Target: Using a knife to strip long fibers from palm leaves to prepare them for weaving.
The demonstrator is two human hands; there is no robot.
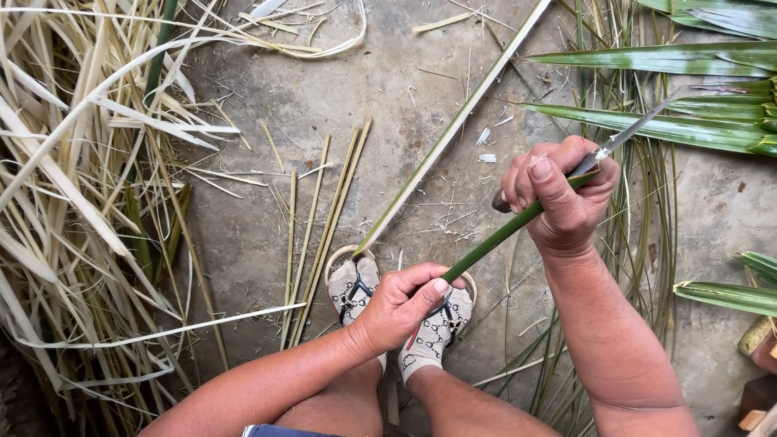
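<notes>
My left hand [402, 301] pinches the lower end of a green palm leaf midrib [502, 233] that runs up to the right. My right hand [558, 194] is closed around a knife [627, 133] and also presses on the midrib with the thumb. The blade points up and right, lying along the stem. A long pale split strip [453, 129] stretches from near my feet toward the top of the view.
A heap of dry pale leaf strips [73, 202] fills the left side. Green palm leaflets [688, 97] lie at the upper right. Thin stripped sticks [324, 218] lie on the concrete floor [340, 89]. My sandalled feet [356, 291] are below my hands.
</notes>
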